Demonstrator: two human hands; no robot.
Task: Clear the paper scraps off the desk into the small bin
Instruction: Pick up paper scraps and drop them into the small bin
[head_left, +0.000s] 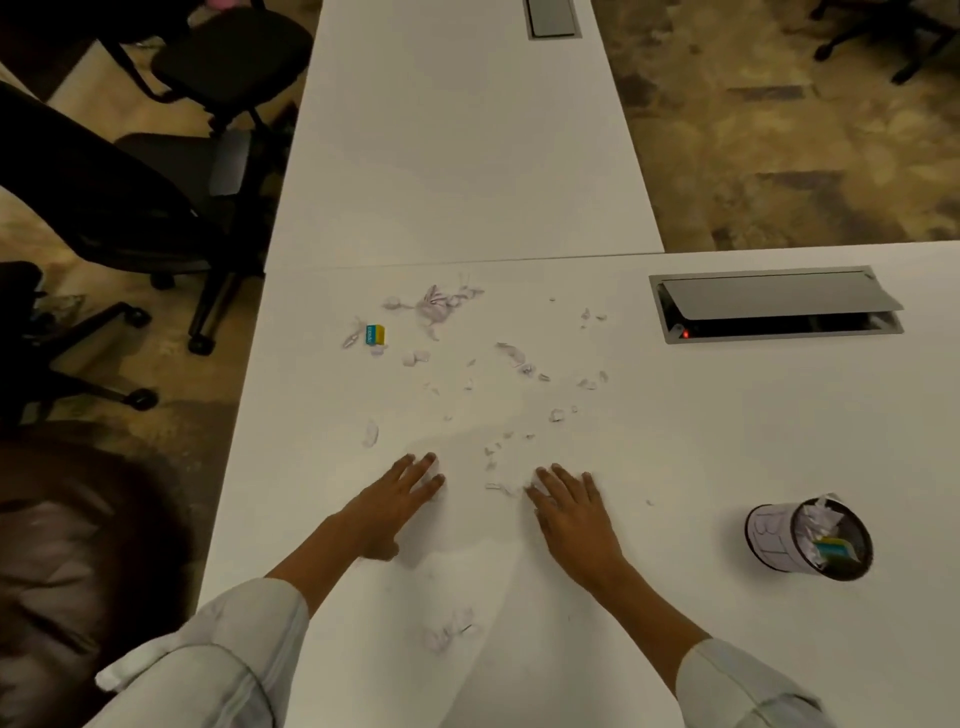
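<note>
Several white paper scraps (511, 358) lie scattered over the middle of the white desk (727, 426), with a crumpled clump (435, 305) at the far side and a few bits near the front edge (447, 634). My left hand (397, 501) lies flat on the desk, fingers straight, its tips beside small scraps. My right hand (574, 512) also lies flat with fingers straight, touching scraps at its fingertips. The small dark mesh bin (810, 538) stands to the right, holding paper and a yellow-blue piece.
A small yellow-and-blue block (375, 334) sits among the far scraps. A grey cable hatch (774, 304) is open at the back right. A second desk (457, 130) extends ahead. Black office chairs (156, 171) stand on the left.
</note>
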